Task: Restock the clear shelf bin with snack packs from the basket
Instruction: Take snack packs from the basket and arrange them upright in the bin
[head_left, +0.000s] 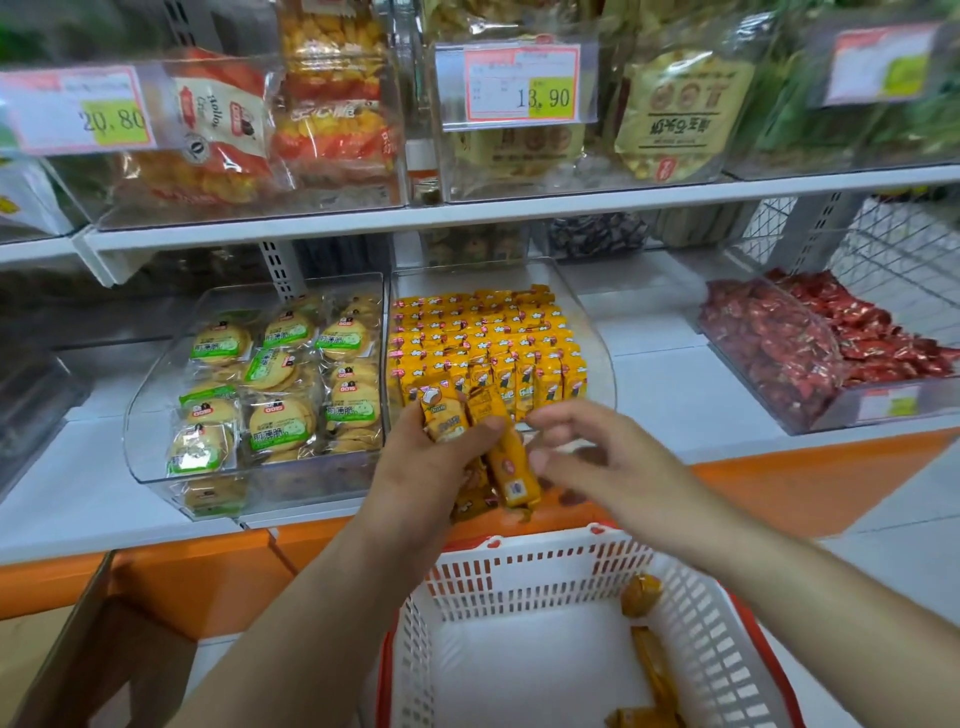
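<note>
Left hand (431, 457) hides the bin's (605, 364) front.

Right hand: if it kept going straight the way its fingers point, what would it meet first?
The right hand, open and empty, points left toward the left hand. It would likely first touch the yellow snack packs bunched in that hand, just in front of the clear bin, though depth is uncertain.

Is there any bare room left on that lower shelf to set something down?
Yes: a bare white strip of shelf lies between the yellow-pack bin and the red-candy bin. The yellow-pack bin itself is crowded, with gaps only at its front, where the left hand holds several yellow packs.
</note>
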